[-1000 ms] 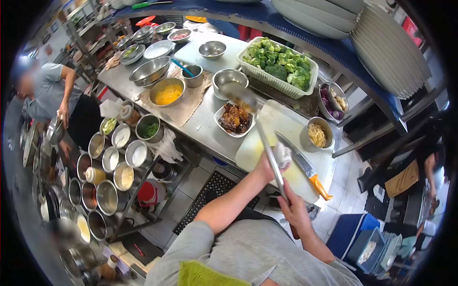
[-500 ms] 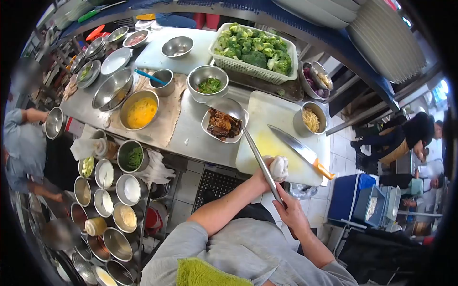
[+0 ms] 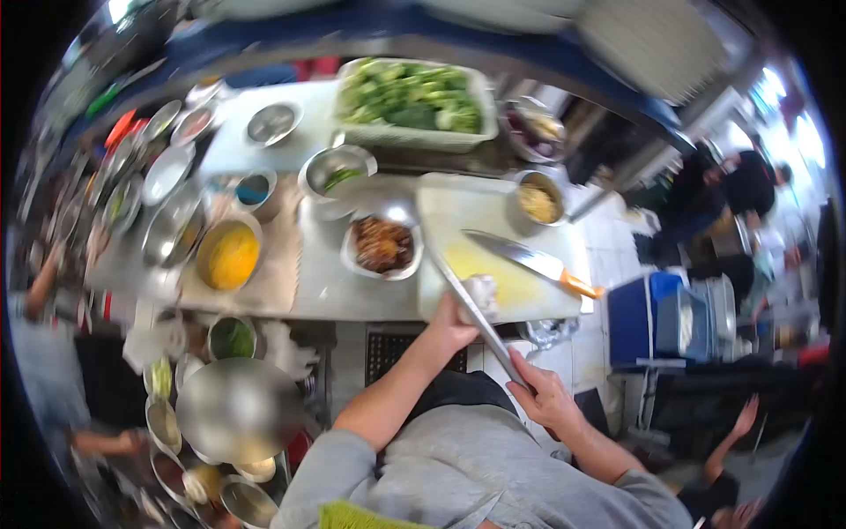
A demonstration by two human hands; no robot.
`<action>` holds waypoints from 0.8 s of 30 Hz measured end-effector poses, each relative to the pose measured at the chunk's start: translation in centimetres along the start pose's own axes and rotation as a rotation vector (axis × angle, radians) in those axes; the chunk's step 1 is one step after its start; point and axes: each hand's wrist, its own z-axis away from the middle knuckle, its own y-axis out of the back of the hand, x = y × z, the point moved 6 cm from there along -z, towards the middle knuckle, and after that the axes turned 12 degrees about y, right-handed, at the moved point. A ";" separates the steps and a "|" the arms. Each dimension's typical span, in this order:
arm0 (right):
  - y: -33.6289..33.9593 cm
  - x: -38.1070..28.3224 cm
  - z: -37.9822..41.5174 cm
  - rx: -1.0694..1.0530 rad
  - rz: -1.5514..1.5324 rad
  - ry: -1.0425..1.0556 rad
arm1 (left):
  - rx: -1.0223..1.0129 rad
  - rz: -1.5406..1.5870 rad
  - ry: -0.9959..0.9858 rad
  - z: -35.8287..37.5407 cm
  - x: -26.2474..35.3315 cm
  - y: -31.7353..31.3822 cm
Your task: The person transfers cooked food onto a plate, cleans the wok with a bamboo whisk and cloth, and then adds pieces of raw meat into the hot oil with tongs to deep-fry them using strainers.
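A long metal ladle (image 3: pixel 467 304) slants from the white dish up toward my body, its bowl over the dish's back edge. My right hand (image 3: pixel 545 398) is wrapped round the handle's near end. My left hand (image 3: pixel 454 324) is closed on a white cloth (image 3: pixel 481 298) beside the middle of the handle; its fingers are partly hidden. Dark brown glazed food (image 3: pixel 382 245) fills the white dish (image 3: pixel 410 266). A knife (image 3: pixel 524 257) with an orange handle lies on the cutting board (image 3: pixel 441 198), to the right of the ladle.
Broccoli fills a white basket (image 3: pixel 410 137) at the back. A bowl of shredded food (image 3: pixel 538 203) stands at the board's right corner. Beaten egg (image 3: pixel 231 256) is in a bowl on the left. A large blurred round metal shape (image 3: pixel 238 410) covers several pots. Other people are at both sides.
The view has shifted and blurred. The ladle's bowl now sits at the dish's back edge with more food visible. The blurred round shape has come over the pots at lower left.
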 end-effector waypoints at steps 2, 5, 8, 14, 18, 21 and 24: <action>-0.7 1.7 1.3 -0.007 -0.025 0.026 | -0.159 0.148 0.220 -4.2 -1.1 2.9; -2.4 4.0 1.0 -0.072 -0.087 -0.048 | -0.162 -1.545 -0.316 -1.5 -2.8 -3.7; -1.6 2.0 1.1 0.055 -0.155 0.163 | -0.260 0.198 0.268 -1.3 -2.8 -0.4; -2.6 2.9 2.0 -0.019 -0.177 0.076 | 0.077 0.377 0.397 -1.6 -2.4 1.2; -1.9 2.9 0.9 -0.023 -0.374 0.061 | -0.087 -0.110 0.212 -0.9 -1.3 1.3; 0.1 0.9 0.3 -0.106 -1.022 -0.178 | 0.111 -0.306 -0.003 2.4 0.4 0.7; 2.9 0.4 -0.4 -0.168 -1.454 -0.178 | 0.320 -0.362 -0.268 5.8 4.1 3.8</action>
